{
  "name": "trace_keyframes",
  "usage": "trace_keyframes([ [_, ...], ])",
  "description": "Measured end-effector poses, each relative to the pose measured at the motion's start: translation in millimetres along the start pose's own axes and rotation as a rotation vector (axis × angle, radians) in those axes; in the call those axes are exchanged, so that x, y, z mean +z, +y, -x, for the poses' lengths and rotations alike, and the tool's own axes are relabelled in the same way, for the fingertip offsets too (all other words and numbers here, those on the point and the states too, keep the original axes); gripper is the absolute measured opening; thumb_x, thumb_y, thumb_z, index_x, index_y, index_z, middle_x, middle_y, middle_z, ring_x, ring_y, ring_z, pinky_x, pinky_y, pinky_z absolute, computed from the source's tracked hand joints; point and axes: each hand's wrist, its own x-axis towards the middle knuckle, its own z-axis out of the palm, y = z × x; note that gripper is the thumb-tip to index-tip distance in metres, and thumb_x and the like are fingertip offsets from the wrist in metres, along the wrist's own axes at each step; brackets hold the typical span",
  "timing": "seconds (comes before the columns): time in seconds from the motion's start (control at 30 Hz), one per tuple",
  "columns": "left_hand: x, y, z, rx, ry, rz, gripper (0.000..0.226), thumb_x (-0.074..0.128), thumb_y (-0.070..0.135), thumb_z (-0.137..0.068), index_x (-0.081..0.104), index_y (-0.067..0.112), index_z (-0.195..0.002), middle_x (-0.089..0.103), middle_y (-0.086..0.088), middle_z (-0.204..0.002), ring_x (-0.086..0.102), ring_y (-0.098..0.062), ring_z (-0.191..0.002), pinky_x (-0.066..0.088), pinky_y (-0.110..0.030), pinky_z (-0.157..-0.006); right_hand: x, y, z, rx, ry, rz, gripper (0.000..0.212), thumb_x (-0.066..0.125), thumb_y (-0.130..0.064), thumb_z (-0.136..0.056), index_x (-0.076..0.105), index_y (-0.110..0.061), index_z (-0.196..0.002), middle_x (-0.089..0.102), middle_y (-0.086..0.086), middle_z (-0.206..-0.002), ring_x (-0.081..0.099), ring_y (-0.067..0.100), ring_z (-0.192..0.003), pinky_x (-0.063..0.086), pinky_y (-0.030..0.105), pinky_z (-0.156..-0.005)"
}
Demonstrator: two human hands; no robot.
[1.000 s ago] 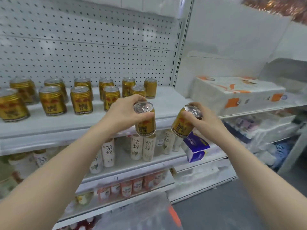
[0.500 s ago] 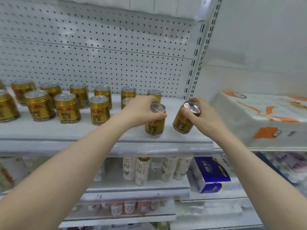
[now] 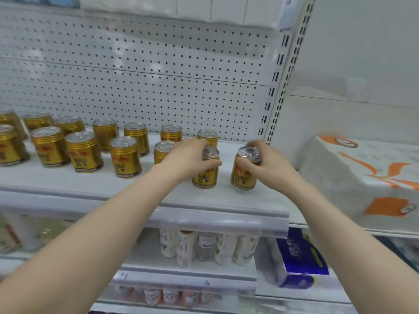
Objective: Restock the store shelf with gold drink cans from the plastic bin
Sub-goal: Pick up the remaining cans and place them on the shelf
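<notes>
The leftmost gold cans (image 3: 6, 143) are cut by the left edge; the bottom-shelf bottles (image 3: 170, 295) are blurred.

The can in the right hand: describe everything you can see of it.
The can is short, gold and looks metal, with a silver pull-tab lid and a red graphic over dark lettering. It stands almost upright, leaning slightly, near the shelf front at its right end, clear of the neighbouring can. The right hand grips its top rim from the right. Whether its base sits flat is unclear.
</notes>
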Motion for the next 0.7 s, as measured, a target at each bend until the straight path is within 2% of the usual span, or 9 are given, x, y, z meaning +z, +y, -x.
trace_keyframes([
  [0.1,-4.0,0.5,5.8,0.094,0.067,-0.01,0.065,0.063,0.053,-0.081,0.05,0.018,-0.135,0.055,-0.003,-0.132,0.05,-0.023,-0.119,0.043,-0.038,-0.097,2.6,0.1,-9.5,-0.02,-0.072,0.074,0.057,0.059,-0.049,-0.087,0.045,-0.02,-0.134,0.057,0.005,-0.128,0.054,0.022,-0.111,0.045,0.033,-0.086],
  [0.2,-7.4,0.9,8.9,0.151,0.08,-0.061,0.058,0.065,0.04,-0.085,0.05,0.017,-0.136,0.052,-0.002,-0.137,0.049,-0.021,-0.122,0.041,-0.035,-0.097,6.1,3.4,-17.4,-0.009,-0.127,0.111,0.057,0.056,-0.05,-0.089,0.043,-0.021,-0.136,0.055,0.006,-0.131,0.053,0.025,-0.115,0.047,0.036,-0.089],
  [0.27,-7.1,1.1,9.7,0.151,0.072,-0.085,0.054,0.064,0.039,-0.086,0.052,0.019,-0.134,0.055,-0.001,-0.133,0.052,-0.021,-0.118,0.042,-0.033,-0.092,6.2,5.8,-21.3,-0.022,-0.147,0.131,0.056,0.054,-0.048,-0.091,0.044,-0.02,-0.138,0.05,0.006,-0.134,0.05,0.025,-0.117,0.046,0.037,-0.093],
  [0.4,-6.6,3.5,13.5,0.131,0.086,-0.091,0.061,0.063,0.039,-0.087,0.045,0.018,-0.142,0.048,-0.004,-0.143,0.046,-0.023,-0.127,0.038,-0.034,-0.1,2.3,5.3,-22.9,-0.081,-0.18,0.189,0.052,0.05,-0.043,-0.094,0.045,-0.018,-0.14,0.045,0.007,-0.135,0.047,0.026,-0.12,0.044,0.037,-0.097],
  [0.5,-6.0,4.3,13.7,0.133,0.09,-0.101,0.056,0.063,0.039,-0.088,0.051,0.017,-0.137,0.051,-0.004,-0.139,0.049,-0.023,-0.123,0.041,-0.037,-0.099,2.8,4.2,-23.2,-0.123,-0.201,0.23,0.049,0.046,-0.038,-0.097,0.044,-0.016,-0.141,0.046,0.007,-0.134,0.046,0.027,-0.122,0.043,0.037,-0.098],
  [0.6,-7.3,4.0,14.6,0.138,0.098,-0.093,0.048,0.063,0.042,-0.087,0.059,0.016,-0.128,0.058,-0.003,-0.128,0.054,-0.021,-0.113,0.046,-0.036,-0.092,2.5,6.5,-25.7,-0.137,-0.247,0.205,0.051,0.044,-0.042,-0.096,0.041,-0.021,-0.143,0.044,0.003,-0.138,0.046,0.025,-0.125,0.044,0.041,-0.101],
  [0.7,-16.2,-3.2,16.4,0.128,0.145,-0.103,0.05,0.057,0.047,-0.09,0.058,0.016,-0.129,0.058,-0.005,-0.13,0.051,-0.023,-0.118,0.042,-0.037,-0.096,-2.9,0.3,-28.9,-0.163,-0.22,0.224,0.055,0.042,-0.048,-0.096,0.041,-0.023,-0.144,0.042,0.001,-0.143,0.042,0.022,-0.129,0.038,0.036,-0.103],
])
